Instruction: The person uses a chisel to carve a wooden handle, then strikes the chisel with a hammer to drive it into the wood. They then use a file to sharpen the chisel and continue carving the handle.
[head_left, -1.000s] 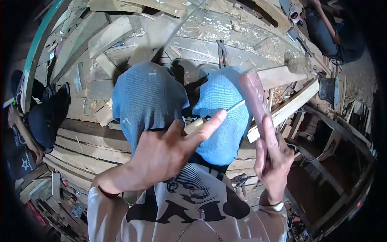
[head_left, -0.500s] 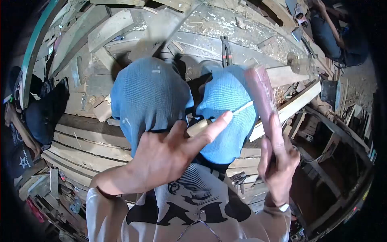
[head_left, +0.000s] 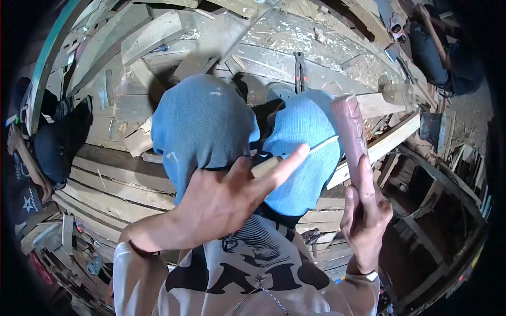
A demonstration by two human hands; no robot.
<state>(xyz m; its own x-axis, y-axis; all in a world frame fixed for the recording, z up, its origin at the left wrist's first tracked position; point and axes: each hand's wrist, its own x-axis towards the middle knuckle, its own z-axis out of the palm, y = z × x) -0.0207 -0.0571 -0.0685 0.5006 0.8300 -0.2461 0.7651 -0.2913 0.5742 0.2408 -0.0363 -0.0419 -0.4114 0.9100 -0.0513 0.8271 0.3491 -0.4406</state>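
Observation:
My left hand [head_left: 216, 203] is wrapped round the pale wooden handle [head_left: 265, 167] of a thin tool, its index finger stretched along it. From that fingertip the narrow light shaft [head_left: 323, 143] points up and right across my blue-trousered knee [head_left: 303, 126]. My right hand [head_left: 368, 213] holds a reddish-brown block [head_left: 349, 124] nearly upright, index finger along its lower side. The shaft's tip ends close to the block's left edge; whether they touch I cannot tell. My other knee [head_left: 203, 118] lies beyond my left hand.
Pliers [head_left: 300, 73] with red-marked handles lie beyond my knees. A clear jar [head_left: 398, 95] stands near a plank [head_left: 392, 138] on the right. One person [head_left: 55, 142] sits at the left, another [head_left: 443, 55] at the upper right. Slats [head_left: 116, 197] run on the left.
The block has turned slightly and sits a little lower and further right. The surroundings and my knees appear shifted slightly right. Both hands keep their holds.

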